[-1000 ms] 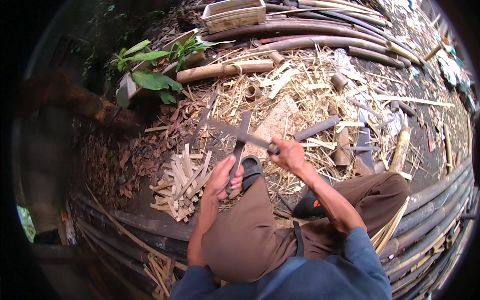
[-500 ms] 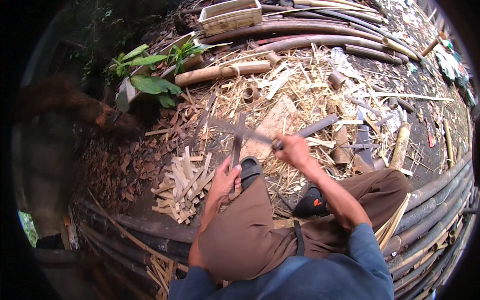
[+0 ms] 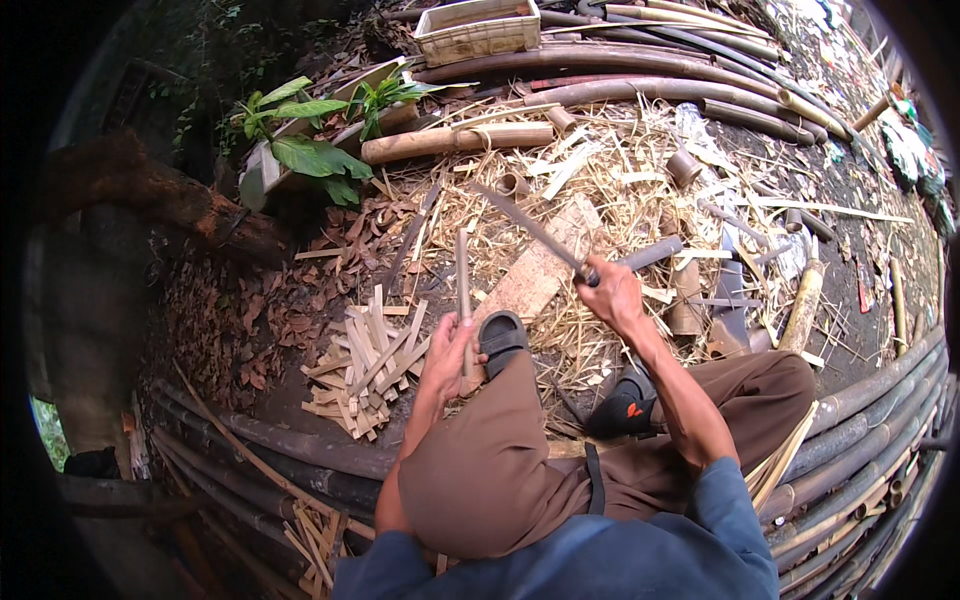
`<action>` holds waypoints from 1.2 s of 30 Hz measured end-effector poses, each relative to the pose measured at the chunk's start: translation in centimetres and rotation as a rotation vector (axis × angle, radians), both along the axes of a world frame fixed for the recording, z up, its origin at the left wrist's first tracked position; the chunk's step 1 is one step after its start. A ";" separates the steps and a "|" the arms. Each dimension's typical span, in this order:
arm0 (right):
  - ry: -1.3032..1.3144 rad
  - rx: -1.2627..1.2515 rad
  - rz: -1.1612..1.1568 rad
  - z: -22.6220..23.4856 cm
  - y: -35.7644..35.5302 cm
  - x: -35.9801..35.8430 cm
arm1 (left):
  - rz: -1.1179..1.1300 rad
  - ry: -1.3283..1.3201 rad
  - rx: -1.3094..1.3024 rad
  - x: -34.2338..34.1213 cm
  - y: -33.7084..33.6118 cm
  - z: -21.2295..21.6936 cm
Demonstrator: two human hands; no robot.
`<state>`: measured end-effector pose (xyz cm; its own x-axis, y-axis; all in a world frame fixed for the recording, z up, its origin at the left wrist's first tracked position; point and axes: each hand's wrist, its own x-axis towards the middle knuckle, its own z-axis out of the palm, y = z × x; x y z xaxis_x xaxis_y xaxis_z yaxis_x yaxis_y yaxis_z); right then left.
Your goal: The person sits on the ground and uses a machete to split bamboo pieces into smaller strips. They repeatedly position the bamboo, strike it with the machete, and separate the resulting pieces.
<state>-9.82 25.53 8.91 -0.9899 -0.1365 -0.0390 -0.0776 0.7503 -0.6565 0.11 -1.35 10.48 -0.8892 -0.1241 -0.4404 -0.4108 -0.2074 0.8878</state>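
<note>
Upright in my left hand (image 3: 450, 352) is a narrow bamboo strip (image 3: 463, 270), its lower end down beside my left shoe (image 3: 502, 340). My right hand (image 3: 612, 295) is closed around the handle of a long-bladed knife (image 3: 530, 225). The blade points up and left, apart from the strip, over a flat wooden board (image 3: 545, 262) on the ground. To the left of my left hand lies a heap of short split bamboo pieces (image 3: 365, 365).
Shavings (image 3: 610, 185) cover the ground ahead. Bamboo poles (image 3: 640, 62) lie at the back beside a cream plastic crate (image 3: 478, 32). More poles (image 3: 870, 405) stretch along the right. Cut bamboo tubes (image 3: 685, 165) lie to the right, and a leafy plant (image 3: 305, 150) grows at left.
The knife has swung away from the bamboo strip, to the right, with my right hand. The strip has turned to show a paler, narrower side. The view has shifted slightly.
</note>
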 end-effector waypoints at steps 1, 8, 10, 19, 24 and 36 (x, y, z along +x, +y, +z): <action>0.006 0.034 0.054 0.3 -0.3 0.6 | 0.015 0.027 0.035 -0.8 0.5 1.3; 0.059 0.175 0.310 -0.1 -4.4 3.9 | -0.045 0.067 0.179 -1.4 0.8 1.0; 0.105 0.115 0.352 0.2 -5.7 4.3 | -0.054 0.066 0.253 -0.8 1.2 1.6; 0.334 0.108 0.356 -2.9 -7.1 0.6 | -0.074 0.090 0.240 1.7 0.9 5.5; -0.042 0.119 -0.231 -5.1 3.9 -6.5 | -0.148 0.006 -0.041 6.8 -2.4 6.9; 0.382 0.200 0.361 -2.3 -5.3 0.8 | -0.174 -0.030 0.096 0.6 2.4 4.5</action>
